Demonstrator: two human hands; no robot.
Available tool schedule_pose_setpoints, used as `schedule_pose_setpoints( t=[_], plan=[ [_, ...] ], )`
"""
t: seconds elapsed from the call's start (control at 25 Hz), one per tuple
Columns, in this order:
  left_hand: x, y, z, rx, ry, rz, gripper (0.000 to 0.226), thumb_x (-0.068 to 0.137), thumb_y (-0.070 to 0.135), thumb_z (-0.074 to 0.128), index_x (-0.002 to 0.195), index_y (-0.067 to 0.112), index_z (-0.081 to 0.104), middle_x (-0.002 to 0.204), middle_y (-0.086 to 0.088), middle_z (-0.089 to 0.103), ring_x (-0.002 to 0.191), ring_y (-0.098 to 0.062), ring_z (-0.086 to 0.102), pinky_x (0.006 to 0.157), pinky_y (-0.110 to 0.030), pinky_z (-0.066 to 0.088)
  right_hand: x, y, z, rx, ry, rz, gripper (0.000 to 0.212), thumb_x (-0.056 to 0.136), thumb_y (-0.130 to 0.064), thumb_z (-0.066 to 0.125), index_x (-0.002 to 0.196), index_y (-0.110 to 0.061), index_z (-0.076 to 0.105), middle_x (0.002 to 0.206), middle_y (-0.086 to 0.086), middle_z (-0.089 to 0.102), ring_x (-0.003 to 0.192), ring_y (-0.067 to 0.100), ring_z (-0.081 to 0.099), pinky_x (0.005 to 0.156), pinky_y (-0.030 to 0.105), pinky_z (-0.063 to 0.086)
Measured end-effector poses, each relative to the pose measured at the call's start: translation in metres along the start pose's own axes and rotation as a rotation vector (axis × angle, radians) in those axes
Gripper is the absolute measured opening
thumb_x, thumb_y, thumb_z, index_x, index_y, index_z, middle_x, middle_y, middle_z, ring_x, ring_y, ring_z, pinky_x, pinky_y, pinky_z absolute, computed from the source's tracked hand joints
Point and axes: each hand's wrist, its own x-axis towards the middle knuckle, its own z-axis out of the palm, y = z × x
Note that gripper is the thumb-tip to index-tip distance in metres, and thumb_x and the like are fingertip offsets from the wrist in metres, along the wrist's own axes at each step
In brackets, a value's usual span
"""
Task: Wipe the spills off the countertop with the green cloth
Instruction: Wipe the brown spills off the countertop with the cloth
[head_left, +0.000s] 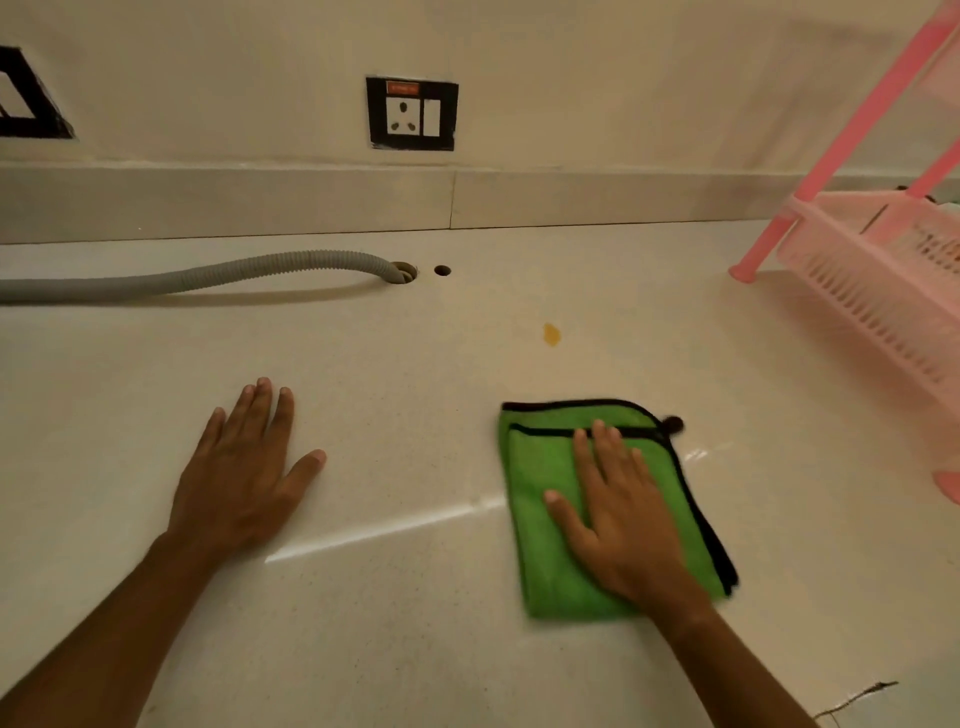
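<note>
A folded green cloth (540, 483) with black trim lies flat on the pale countertop (415, 364), right of centre. My right hand (618, 514) presses flat on top of it, fingers spread and pointing away from me. A small yellow spill (551, 334) sits on the counter a short way beyond the cloth, untouched. My left hand (244, 467) rests palm down on the bare counter to the left, fingers apart, holding nothing.
A grey corrugated hose (197, 278) runs along the back left into a hole (402, 273), with a smaller hole (442, 270) beside it. A pink plastic rack (878, 280) stands at the right. A wall socket (412, 113) is on the backsplash.
</note>
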Motion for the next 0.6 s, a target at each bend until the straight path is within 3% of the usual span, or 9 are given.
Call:
schedule_pose_setpoints(
  t=[0.16,0.28,0.44,0.6],
  plan=[
    [-0.001,0.004,0.000,-0.012,0.017,-0.003,0.091,0.079,0.070,0.001,0.151,0.017,-0.011,0.163,-0.005,-0.012,0.150,-0.015,-0.011,0.122,-0.037,-0.004,0.044,0.036,-0.012,-0.025,0.020,0.359,0.087,0.092,-0.067,0.015,0.155,-0.007,0.018,0.163,0.021,0.014,0.152,0.032,0.009,0.123,0.047,0.008],
    [-0.002,0.006,-0.002,-0.013,0.036,-0.012,0.091,0.079,0.069,0.000,0.151,0.016,-0.011,0.163,-0.005,-0.012,0.150,-0.015,-0.011,0.123,-0.038,-0.004,0.127,0.027,-0.014,-0.002,0.026,0.459,0.081,0.097,-0.057,0.028,0.154,0.000,0.016,0.162,0.028,0.012,0.151,0.037,0.008,0.122,0.050,0.009],
    [-0.001,0.006,0.002,0.012,0.039,-0.022,0.089,0.078,0.069,-0.002,0.150,0.019,-0.015,0.162,-0.003,-0.017,0.149,-0.013,-0.015,0.123,-0.036,-0.005,0.212,-0.015,-0.009,-0.003,-0.020,0.291,0.082,0.097,-0.058,0.027,0.155,-0.001,0.012,0.163,0.027,0.008,0.152,0.037,0.005,0.123,0.049,0.008],
    [-0.001,0.005,-0.001,0.000,0.022,-0.014,0.088,0.078,0.069,-0.001,0.150,0.020,-0.015,0.162,-0.003,-0.017,0.149,-0.013,-0.015,0.123,-0.037,-0.004,0.193,-0.080,0.001,-0.034,-0.034,-0.103,0.080,0.097,-0.059,0.026,0.156,-0.006,0.013,0.163,0.024,0.011,0.152,0.034,0.008,0.123,0.045,0.008]
  ],
)
